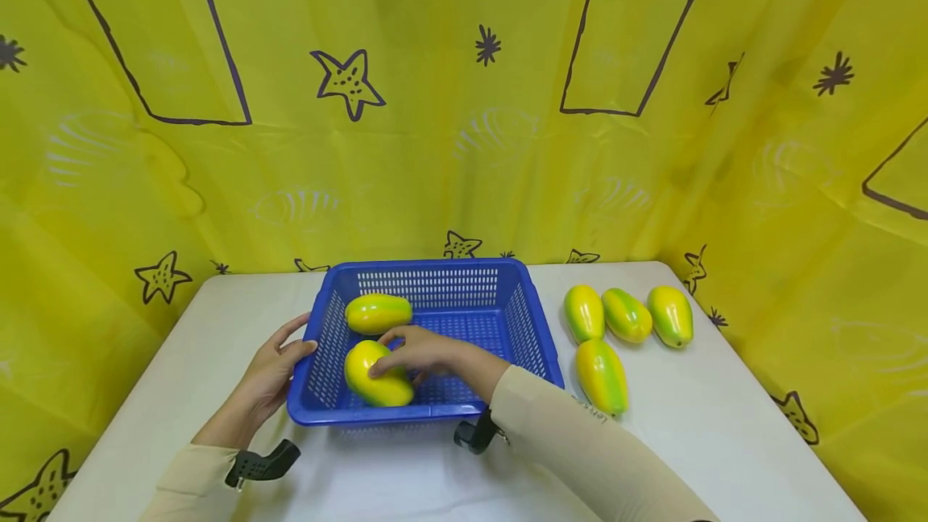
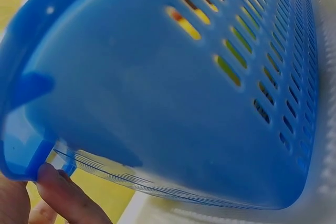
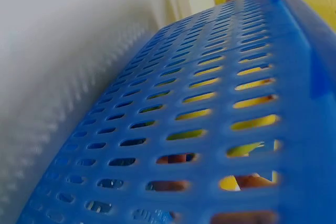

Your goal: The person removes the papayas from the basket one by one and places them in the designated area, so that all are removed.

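A blue plastic basket with slotted walls stands on the table. My left hand grips its left rim, thumb over the top; in the left wrist view the fingers show at the rim. Inside the basket, my right hand holds a yellow-green papaya near the front left corner, thumb and fingers round it. A second papaya lies behind it along the back left. The right wrist view mostly shows the basket's slotted wall, with yellow and parts of the right hand glimpsed through the slots.
To the right of the basket, several papayas lie on the white table: one papaya in front, and a papaya, a papaya and a papaya behind. A yellow patterned curtain surrounds the table.
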Available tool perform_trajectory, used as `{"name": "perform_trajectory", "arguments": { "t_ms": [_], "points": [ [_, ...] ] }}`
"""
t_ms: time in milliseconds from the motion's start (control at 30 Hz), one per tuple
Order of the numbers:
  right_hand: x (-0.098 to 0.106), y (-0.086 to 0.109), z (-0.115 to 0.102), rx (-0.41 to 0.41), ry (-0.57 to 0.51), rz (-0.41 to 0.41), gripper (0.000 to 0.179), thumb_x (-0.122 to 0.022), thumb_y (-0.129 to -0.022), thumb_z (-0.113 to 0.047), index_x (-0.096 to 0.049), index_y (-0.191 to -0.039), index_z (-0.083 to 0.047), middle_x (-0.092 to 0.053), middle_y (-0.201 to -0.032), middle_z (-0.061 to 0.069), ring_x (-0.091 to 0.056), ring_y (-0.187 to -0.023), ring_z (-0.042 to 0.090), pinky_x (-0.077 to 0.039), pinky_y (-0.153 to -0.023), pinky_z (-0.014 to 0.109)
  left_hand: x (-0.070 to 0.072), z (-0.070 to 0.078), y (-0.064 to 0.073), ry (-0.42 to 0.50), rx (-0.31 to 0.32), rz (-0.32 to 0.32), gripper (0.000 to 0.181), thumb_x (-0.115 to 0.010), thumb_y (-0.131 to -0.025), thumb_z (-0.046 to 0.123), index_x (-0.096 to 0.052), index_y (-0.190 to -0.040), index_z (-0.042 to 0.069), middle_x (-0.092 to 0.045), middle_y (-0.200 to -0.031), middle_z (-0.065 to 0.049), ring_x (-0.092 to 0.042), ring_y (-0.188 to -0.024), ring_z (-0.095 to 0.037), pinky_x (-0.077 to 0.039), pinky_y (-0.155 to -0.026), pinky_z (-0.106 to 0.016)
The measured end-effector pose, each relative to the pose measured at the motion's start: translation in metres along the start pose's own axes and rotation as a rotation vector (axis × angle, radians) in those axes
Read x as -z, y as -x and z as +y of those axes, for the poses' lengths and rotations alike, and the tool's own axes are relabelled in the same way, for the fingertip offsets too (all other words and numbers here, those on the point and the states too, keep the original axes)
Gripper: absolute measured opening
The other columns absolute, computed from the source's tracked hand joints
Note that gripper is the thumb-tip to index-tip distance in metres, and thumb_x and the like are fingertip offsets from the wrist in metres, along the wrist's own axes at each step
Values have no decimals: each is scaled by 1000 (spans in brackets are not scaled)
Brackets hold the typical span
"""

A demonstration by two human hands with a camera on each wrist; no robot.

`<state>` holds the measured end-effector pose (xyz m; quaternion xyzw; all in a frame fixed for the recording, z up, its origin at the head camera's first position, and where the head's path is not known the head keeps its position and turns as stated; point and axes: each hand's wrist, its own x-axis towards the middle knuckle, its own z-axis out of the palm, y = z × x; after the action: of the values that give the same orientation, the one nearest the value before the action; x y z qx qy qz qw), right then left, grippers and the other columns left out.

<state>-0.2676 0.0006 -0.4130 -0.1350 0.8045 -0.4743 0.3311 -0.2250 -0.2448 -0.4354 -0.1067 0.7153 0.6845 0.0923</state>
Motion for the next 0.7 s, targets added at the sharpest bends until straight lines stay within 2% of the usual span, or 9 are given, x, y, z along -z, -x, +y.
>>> {"name": "perform_trajectory", "arguments": {
  "t_ms": [133, 233, 533, 700],
  "points": [
    [3, 2, -1, -34, -85, -8, 55, -76, -81, -25, -55, -129, -10, -51, -133, 16, -54, -115, 42, -54, -86, 59, 0, -1, -1, -12, 0, -3, 70, -54, -99, 17, -17, -158, 19, -61, -123, -9, -67, -92, -13, -60, -81, -40],
    [6, 4, -1, -51, -125, -18, 55, -75, -82, -26, -54, -130, -10, -49, -135, 17, -52, -118, 44, -53, -88, 59, 1, -2, -2, -8, 7, -5, 70, -54, -99, 17, -17, -159, 20, -60, -124, -9, -67, -92, -13, -60, -80, -40],
    [17, 9, 2, -83, -219, -64, 56, -69, -86, -27, -50, -134, -5, -52, -132, 15, -50, -122, 45, -52, -91, 60, 1, -2, -1, -12, 10, -3, 70, -54, -99, 16, -17, -159, 19, -61, -122, -8, -67, -91, -13, -60, -80, -39],
    [26, 13, 7, -98, -261, -52, 55, -68, -86, -27, -51, -133, -5, -50, -133, 14, -50, -120, 44, -54, -88, 57, 0, 1, -1, -30, 12, 0, 70, -53, -99, 17, -17, -158, 20, -59, -126, -10, -66, -92, -13, -60, -82, -39]
  ]
}}
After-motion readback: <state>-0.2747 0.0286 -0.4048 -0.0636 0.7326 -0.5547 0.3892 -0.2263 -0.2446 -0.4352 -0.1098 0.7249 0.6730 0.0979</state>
